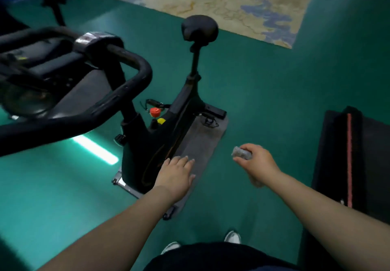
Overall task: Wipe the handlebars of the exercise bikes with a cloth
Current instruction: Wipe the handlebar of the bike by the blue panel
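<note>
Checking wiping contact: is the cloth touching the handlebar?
Apart. The head view shows the cloth bunched in the right hand, well clear of the handlebar, with green floor between.

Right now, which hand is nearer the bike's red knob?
Left. The left hand hovers just below the red knob; the right hand, gripping the cloth, is farther right.

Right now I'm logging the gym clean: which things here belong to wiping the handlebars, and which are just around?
For the job:
handlebars
cloth, gripped in the right hand
left hand, free

Just around:
bike saddle
red knob
grey floor mat
black equipment with a red stripe
</note>
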`<state>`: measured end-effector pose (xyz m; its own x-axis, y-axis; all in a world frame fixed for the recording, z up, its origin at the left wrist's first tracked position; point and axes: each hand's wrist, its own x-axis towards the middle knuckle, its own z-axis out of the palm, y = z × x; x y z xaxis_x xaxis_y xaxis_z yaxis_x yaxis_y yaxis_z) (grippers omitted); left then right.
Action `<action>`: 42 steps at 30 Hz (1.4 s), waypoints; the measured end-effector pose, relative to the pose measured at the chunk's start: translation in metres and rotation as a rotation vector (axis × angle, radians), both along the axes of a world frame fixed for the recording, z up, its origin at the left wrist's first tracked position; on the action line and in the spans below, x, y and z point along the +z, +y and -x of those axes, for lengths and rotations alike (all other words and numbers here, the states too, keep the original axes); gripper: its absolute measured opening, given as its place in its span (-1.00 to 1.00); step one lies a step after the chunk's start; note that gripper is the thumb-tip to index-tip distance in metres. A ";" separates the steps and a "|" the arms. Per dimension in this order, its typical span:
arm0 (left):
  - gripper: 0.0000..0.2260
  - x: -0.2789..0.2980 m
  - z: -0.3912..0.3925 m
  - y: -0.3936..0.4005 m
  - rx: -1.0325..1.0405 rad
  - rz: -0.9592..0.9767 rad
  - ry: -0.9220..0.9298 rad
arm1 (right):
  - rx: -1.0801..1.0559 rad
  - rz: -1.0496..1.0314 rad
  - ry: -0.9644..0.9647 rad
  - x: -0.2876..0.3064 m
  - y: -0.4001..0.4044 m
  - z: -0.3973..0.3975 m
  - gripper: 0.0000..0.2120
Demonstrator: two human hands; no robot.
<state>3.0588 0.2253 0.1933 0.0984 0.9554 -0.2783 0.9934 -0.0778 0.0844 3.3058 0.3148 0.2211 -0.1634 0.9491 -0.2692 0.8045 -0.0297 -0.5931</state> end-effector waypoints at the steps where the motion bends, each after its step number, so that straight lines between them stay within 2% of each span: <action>1: -0.51 0.000 -0.001 -0.002 0.058 -0.007 0.000 | 0.051 -0.008 -0.003 0.001 0.010 0.003 -0.80; 10: -0.50 0.001 0.021 -0.024 0.426 -0.004 0.043 | 0.393 -0.010 0.046 0.003 0.062 0.069 -0.83; 19: -0.50 0.001 0.057 -0.020 0.594 -0.013 0.027 | 0.646 -0.017 0.032 -0.001 0.092 0.137 -0.81; 27: -0.50 0.017 0.057 -0.033 0.809 -0.038 0.049 | 0.888 0.042 0.055 0.007 0.107 0.184 -0.77; 35: -0.53 0.039 0.024 -0.043 1.153 -0.138 0.080 | 1.258 0.029 0.092 0.025 0.126 0.227 -0.69; 42: -0.54 0.087 -0.015 -0.038 1.437 -0.340 0.130 | 1.477 0.065 0.310 0.054 0.109 0.228 -0.68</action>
<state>3.0738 0.1872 0.2806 -0.9723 0.2303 0.0408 0.2338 0.9572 0.1707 3.0782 0.4239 0.2752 -0.9889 -0.1254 -0.0801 -0.0187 0.6384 -0.7694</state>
